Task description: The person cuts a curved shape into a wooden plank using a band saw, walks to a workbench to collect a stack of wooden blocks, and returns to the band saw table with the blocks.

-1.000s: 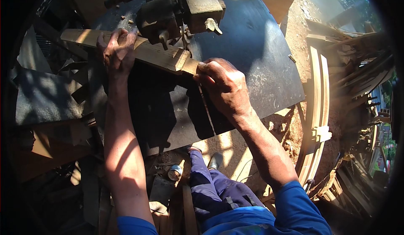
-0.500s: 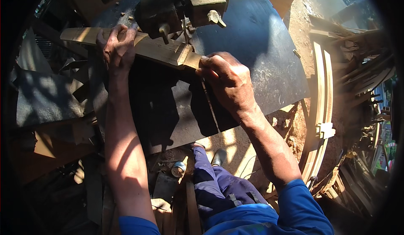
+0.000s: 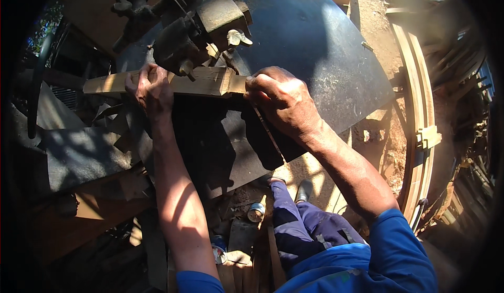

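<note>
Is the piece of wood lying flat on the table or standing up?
Lying flat. The wood strip rests lengthwise on the dark metal table, with the left hand and right hand pressing it down.

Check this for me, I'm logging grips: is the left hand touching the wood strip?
Touching. The head view shows the left hand lying on the wood strip, fingers curled over its top edge.

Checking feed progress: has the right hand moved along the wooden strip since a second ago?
Cannot tell. The right hand grips the wooden strip just right of the machine head, as before; the camera itself shifted.
</note>
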Motion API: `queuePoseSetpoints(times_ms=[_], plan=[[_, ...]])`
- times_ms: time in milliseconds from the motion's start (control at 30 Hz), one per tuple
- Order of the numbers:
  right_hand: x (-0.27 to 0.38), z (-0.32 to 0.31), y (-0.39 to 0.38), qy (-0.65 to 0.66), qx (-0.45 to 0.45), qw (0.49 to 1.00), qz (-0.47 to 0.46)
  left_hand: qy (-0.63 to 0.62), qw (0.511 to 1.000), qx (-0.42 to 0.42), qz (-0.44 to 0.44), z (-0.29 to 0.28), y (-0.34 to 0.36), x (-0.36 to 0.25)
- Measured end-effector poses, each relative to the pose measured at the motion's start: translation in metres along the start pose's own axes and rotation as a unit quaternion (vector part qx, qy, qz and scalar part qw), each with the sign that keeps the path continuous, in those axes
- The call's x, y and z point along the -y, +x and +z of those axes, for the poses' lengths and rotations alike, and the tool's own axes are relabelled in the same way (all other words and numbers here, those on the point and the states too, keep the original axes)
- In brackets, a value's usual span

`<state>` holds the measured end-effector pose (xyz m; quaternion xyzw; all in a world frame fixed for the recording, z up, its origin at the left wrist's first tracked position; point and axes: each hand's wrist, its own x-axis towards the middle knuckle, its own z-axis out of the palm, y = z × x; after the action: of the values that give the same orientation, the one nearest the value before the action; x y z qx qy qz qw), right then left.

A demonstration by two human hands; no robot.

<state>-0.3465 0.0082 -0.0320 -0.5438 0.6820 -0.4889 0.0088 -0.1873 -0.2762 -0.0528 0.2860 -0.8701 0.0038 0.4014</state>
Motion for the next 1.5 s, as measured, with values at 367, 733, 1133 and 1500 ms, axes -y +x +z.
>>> queuePoseSetpoints(times_ms=[367, 733, 1133, 1500], plan=[[0.0, -0.001, 0.0, -0.022, 0.004, 1.0, 0.003, 0.108, 0.98, -0.06, 0.155, 0.0, -0.003, -0.001], [-0.001, 0.0, 0.003, -0.038, -0.004, 0.999, -0.003, 0.069, 0.996, 0.015, -0.046, 0.013, -0.002, 0.013], [0.002, 0.0, 0.004, -0.032, -0.005, 0.999, 0.002, 0.132, 0.985, 0.031, 0.102, -0.007, 0.004, -0.004], [0.016, -0.008, -0.026, -0.03, -0.015, 0.999, -0.025, 0.122, 0.987, -0.003, -0.105, -0.021, -0.022, -0.033]])
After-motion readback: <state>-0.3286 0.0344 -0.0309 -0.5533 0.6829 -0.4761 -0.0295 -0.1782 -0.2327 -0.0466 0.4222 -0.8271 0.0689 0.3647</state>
